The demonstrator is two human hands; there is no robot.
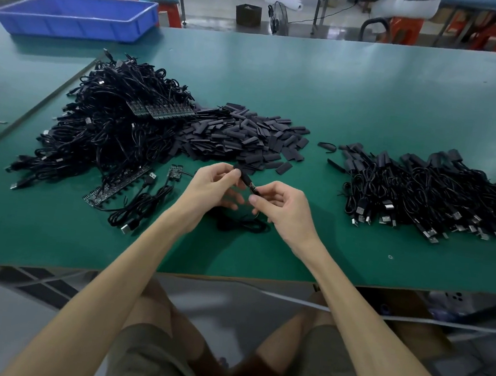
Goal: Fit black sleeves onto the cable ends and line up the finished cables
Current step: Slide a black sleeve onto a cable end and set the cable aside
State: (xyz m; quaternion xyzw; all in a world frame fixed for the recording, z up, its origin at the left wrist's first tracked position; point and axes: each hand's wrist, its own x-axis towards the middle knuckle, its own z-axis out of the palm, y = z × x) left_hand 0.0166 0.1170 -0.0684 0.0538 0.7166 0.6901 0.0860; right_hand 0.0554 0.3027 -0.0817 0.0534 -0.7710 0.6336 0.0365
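My left hand [213,190] pinches a black sleeve [243,176] just above the table's middle. My right hand [281,209] pinches the cable end [254,189], a small board that meets the sleeve's lower end. That cable's black cord [243,225] lies coiled on the mat under my hands. A heap of loose black sleeves [245,139] lies just beyond my hands. To the left sits a big tangle of unsleeved cables [110,126]. On the right lie the sleeved cables [434,193] in a row, USB plugs toward me.
A strip of small circuit boards [113,188] and two loose cables [145,202] lie left of my hands on the green table [355,258]. A blue plastic bin [75,16] stands at the far left corner. Beyond the far edge are stools and a fan.
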